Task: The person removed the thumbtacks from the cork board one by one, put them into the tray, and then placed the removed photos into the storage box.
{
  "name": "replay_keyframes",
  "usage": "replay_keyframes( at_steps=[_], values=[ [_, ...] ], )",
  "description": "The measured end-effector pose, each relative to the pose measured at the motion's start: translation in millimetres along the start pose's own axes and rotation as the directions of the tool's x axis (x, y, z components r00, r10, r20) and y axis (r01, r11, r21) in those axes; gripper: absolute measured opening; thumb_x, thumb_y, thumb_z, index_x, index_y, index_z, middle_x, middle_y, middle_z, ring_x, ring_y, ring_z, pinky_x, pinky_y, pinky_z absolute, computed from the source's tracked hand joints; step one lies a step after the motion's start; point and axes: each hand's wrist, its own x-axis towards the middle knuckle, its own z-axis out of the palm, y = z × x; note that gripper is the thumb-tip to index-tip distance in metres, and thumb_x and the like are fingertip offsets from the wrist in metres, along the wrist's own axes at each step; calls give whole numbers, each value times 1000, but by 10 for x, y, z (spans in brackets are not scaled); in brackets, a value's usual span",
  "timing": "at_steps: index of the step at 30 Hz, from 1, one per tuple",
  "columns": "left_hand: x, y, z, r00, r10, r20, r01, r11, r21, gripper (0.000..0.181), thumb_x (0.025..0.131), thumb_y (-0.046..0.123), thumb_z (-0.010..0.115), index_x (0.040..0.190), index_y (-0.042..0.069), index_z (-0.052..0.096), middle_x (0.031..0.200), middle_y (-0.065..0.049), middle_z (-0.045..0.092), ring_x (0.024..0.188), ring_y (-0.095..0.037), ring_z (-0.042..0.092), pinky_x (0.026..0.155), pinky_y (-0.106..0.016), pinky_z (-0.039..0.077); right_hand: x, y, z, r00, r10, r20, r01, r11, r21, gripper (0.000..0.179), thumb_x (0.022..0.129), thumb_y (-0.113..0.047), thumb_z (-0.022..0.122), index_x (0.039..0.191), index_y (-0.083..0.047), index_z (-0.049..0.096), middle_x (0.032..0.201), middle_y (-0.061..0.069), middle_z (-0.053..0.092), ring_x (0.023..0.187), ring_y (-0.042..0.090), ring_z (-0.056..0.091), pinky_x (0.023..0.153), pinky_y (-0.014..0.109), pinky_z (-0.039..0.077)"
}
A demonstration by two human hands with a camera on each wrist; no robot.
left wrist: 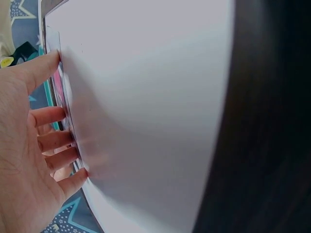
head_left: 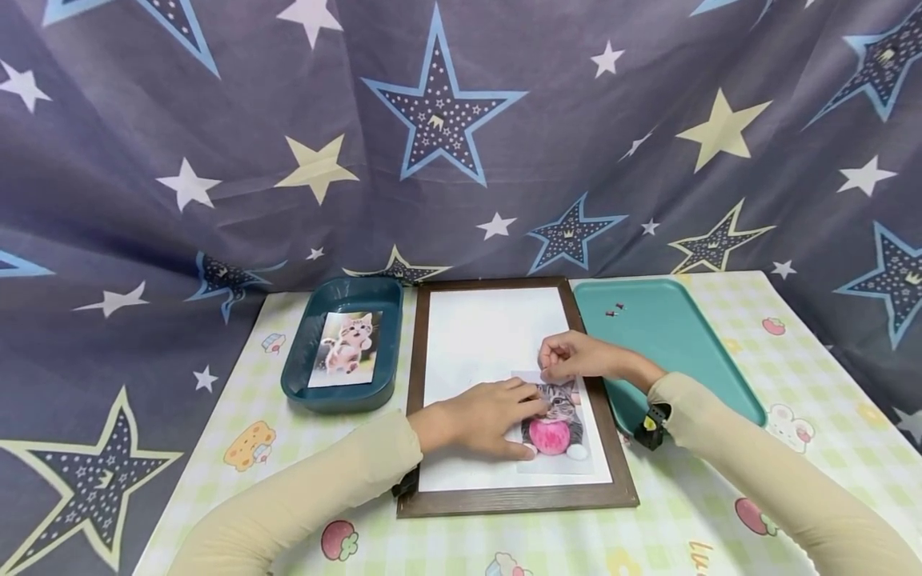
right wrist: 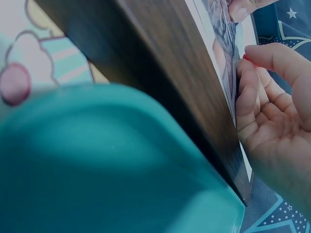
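Observation:
A photo of a grey kitten with a pink ball [head_left: 551, 436] lies on the white board [head_left: 497, 328] in a brown frame, at its lower right. With fingers spread, my left hand [head_left: 490, 420] presses on the photo's left side; its fingertips [left wrist: 60, 112] touch the surface in the left wrist view. At the photo's top edge is my right hand [head_left: 579, 356]. Between its thumb and forefinger it pinches a small red push pin [right wrist: 246, 57], mostly hidden by the fingers. The pin's tip cannot be seen.
Left of the frame [head_left: 519, 502] stands a dark teal bin [head_left: 392, 336] with a photo of a light kitten [head_left: 349, 348] in it. A green tray [head_left: 677, 336] lies to the right, with a few red push pins [head_left: 612, 313] near its far end. A starry curtain [head_left: 432, 224] hangs behind the table.

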Motion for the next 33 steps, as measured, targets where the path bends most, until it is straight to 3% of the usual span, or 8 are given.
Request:
replay_keyframes(
  at_steps=[17, 26, 33],
  values=[
    [7, -48, -6, 1000, 13, -16, -13, 1000, 10, 75, 95, 63, 58, 155, 21, 42, 149, 2, 48, 138, -18, 47, 116, -34, 42, 12, -16, -26, 1000, -26, 0, 26, 1000, 3, 10, 93, -3, 66, 96, 5, 60, 76, -1, 53, 69, 8, 48, 64, 19, 44],
    [8, -34, 3, 1000, 11, -8, -11, 1000, 3, 76, 95, 63, 58, 155, 20, 42, 150, 2, 47, 138, -18, 47, 117, -34, 41, 8, 11, -31, 1000, 19, 3, -19, 999, 28, 9, 95, -4, 67, 99, 3, 63, 76, -1, 55, 69, 10, 50, 67, 21, 47],
    [0, -19, 12, 1000, -2, 8, 2, 1000, -16, 75, 96, 63, 58, 156, 22, 42, 154, 1, 45, 144, -21, 43, 121, -35, 36, 12, 41, -25, 1000, 8, 14, -8, 999, 42, 12, 92, -1, 65, 101, 8, 62, 78, 1, 59, 70, 9, 52, 68, 24, 49]
  ],
)
